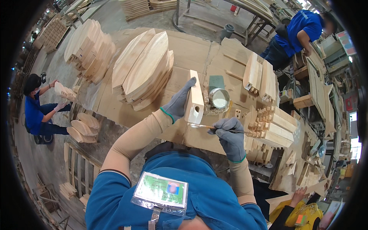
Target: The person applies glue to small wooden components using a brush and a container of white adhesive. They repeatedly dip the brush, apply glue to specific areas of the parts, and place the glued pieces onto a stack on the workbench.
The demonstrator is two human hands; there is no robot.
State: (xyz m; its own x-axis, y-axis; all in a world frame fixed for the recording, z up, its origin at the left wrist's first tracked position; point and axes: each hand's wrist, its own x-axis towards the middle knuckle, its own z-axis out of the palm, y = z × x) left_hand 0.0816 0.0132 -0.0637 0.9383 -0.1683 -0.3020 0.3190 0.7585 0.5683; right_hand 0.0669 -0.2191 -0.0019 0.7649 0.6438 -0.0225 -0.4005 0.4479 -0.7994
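My left hand (179, 100), in a grey glove, is closed round a pale wooden block (195, 99) with a dark hole in its near end. In my gloved right hand (230, 138) is a thin paintbrush (214, 128), pinched by its handle. The brush's pale tip points left, just below the block's near end. Beyond my right hand stands an open tin (220, 98) of whitish liquid, its rim and base crusted. A small green sheet (216, 82) lies behind the tin.
Cardboard (153, 122) covers the table. Curved wooden panels (142, 73) are stacked on the left, with another stack (90, 50) beyond. Wooden blocks with dowels (274, 126) lie at the right. People in blue work at the far left (34, 111) and far right (303, 30); a yellow-clad person (306, 214) is at lower right.
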